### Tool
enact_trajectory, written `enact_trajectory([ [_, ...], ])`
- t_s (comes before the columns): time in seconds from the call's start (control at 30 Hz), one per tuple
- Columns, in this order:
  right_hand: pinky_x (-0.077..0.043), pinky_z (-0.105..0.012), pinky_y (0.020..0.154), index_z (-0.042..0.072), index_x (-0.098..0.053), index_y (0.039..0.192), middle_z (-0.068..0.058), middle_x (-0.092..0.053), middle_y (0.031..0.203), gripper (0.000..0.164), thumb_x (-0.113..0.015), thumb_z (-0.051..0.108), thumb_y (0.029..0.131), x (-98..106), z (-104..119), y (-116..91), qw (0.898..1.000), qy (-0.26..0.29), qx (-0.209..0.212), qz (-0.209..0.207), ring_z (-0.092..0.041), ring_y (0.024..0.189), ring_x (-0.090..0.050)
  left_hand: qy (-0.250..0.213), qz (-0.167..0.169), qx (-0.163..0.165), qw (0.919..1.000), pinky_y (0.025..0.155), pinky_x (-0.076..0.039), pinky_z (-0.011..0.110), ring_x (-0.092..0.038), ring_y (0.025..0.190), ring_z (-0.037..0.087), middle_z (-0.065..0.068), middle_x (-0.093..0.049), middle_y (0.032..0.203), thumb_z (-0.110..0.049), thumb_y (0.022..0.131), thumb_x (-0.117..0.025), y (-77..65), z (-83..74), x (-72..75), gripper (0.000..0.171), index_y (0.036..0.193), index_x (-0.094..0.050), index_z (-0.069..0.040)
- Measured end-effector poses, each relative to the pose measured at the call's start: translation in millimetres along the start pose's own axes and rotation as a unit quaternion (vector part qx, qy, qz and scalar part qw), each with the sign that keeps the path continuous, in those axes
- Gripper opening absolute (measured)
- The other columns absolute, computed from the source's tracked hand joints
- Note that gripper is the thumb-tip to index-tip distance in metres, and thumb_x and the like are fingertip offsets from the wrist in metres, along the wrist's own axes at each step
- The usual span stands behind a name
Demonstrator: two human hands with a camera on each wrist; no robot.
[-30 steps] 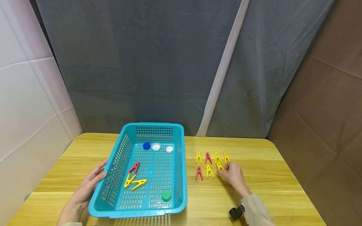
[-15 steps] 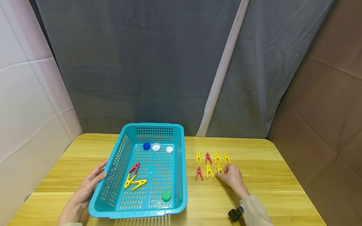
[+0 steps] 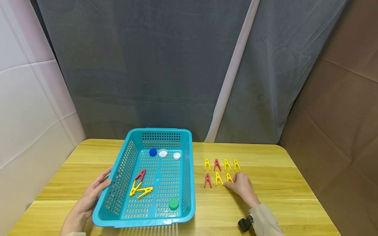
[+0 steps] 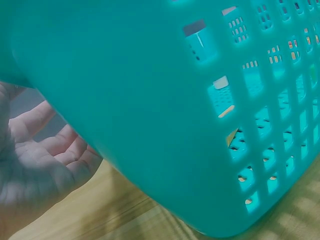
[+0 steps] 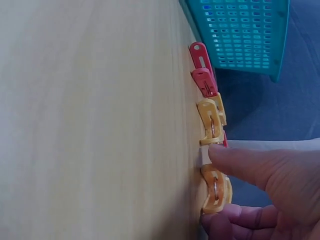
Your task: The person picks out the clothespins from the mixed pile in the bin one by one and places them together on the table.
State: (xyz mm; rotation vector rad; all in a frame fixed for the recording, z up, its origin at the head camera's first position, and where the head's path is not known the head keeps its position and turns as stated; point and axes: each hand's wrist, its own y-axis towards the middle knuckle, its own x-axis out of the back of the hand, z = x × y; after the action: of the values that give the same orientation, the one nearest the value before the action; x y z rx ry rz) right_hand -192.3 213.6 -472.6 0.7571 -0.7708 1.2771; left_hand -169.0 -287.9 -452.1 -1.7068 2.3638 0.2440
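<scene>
My left hand (image 3: 88, 198) holds the left rim of a turquoise plastic basket (image 3: 189, 177), its thumb at the rim and the other fingers outside, below it. In the left wrist view the loosely bent fingers (image 4: 82, 155) show beside the basket wall. My right hand (image 3: 242, 187) is around a yellow clothespin (image 3: 229, 177) lying on the table. In the right wrist view, the thumb stands slightly apart from that clothespin, beside another yellow clothespin (image 5: 212, 122). The fingertips (image 5: 217, 225) are at its other side. A red clothespin (image 3: 208, 180) lies left in the same row.
A back row holds more yellow clothespins and a red clothespin (image 3: 217, 165). Inside the basket are a red clothespin (image 3: 139, 176), two yellow clothespins, a blue cap (image 3: 153, 152), two white caps and a green cap (image 3: 173, 204). A grey cloth (image 3: 147, 65) hangs behind the table.
The right hand has set the yellow clothespin down in the front row, and its thumb has moved left, off the clothespin. The left hand and basket have stayed in place.
</scene>
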Motion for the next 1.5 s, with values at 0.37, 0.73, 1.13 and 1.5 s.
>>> enact_trajectory([
  [0.37,-0.033,-0.025,0.043,0.002,-0.057,0.072,0.0,-0.046,0.054,0.028,-0.07,0.023,0.085,11.3,10.8,4.5,0.998,0.028,0.039,-0.029,-0.01,0.046,-0.037,0.016,-0.021,0.01,0.9996,0.078,-0.054,0.031,-0.06,0.099,0.008,-0.017,-0.057,0.114,-0.01,0.101,-0.036,0.5,-1.2,-1.7,0.041,0.124,-0.048,-0.041],
  [0.73,-0.034,-0.024,0.042,0.001,-0.061,0.079,-0.002,-0.05,0.057,0.023,-0.069,0.021,0.085,27.3,46.8,19.4,0.995,0.068,0.053,-0.046,-0.011,0.046,-0.039,0.013,-0.017,0.005,0.9998,0.078,-0.054,0.031,-0.061,0.099,0.009,-0.015,-0.058,0.113,-0.009,0.101,-0.037,0.4,-0.7,-1.7,0.042,0.123,-0.05,-0.042],
  [1.13,-0.034,-0.021,0.041,0.001,-0.062,0.084,-0.003,-0.053,0.058,0.019,-0.068,0.019,0.087,28.8,83.5,29.5,0.991,0.111,0.067,-0.03,-0.011,0.045,-0.043,0.008,-0.013,0.001,0.9999,0.078,-0.054,0.031,-0.06,0.099,0.009,-0.015,-0.058,0.114,-0.008,0.101,-0.036,0.0,-0.3,-1.0,0.043,0.125,-0.05,-0.041],
  [1.5,-0.039,-0.023,0.043,0.003,-0.063,0.086,-0.004,-0.056,0.066,0.019,-0.066,0.021,0.088,28.7,117.7,36.1,0.987,0.132,0.085,-0.021,-0.014,0.051,-0.046,0.002,-0.014,0.005,0.9999,0.078,-0.054,0.031,-0.061,0.099,0.009,-0.014,-0.059,0.113,-0.008,0.101,-0.036,0.6,-0.3,-0.9,0.043,0.124,-0.051,-0.042],
])
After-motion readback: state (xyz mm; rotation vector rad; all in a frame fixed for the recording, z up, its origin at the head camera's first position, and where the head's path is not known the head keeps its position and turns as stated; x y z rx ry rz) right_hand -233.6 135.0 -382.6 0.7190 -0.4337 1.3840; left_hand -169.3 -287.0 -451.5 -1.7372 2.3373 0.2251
